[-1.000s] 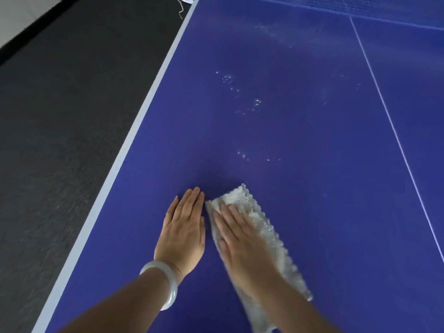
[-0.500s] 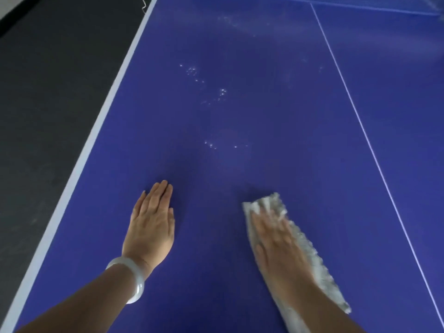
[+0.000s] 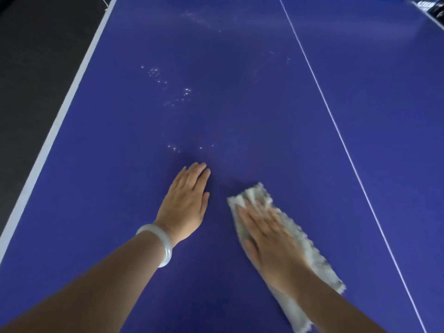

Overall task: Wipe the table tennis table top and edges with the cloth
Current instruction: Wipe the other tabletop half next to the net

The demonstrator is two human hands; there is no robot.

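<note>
The blue table tennis table top [image 3: 240, 104] fills the view. A grey-white fringed cloth [image 3: 310, 255] lies flat on it at lower right. My right hand [image 3: 271, 239] presses flat on the cloth with straight fingers and looks motion-blurred. My left hand [image 3: 187, 203], with a pale bangle on the wrist, rests flat on the bare table just left of the cloth, apart from it. Small wet droplets [image 3: 182, 94] glisten on the surface ahead of both hands.
The table's white left edge stripe [image 3: 60, 121] runs diagonally beside a dark floor [image 3: 36, 56]. A thin white centre line [image 3: 336, 121] crosses the table on the right. A dark object [image 3: 430, 8] shows at the top right corner.
My right hand slid the cloth rightward away from my left hand, then back toward it. The view has shifted, so the left edge stripe now sits further left of my hands.
</note>
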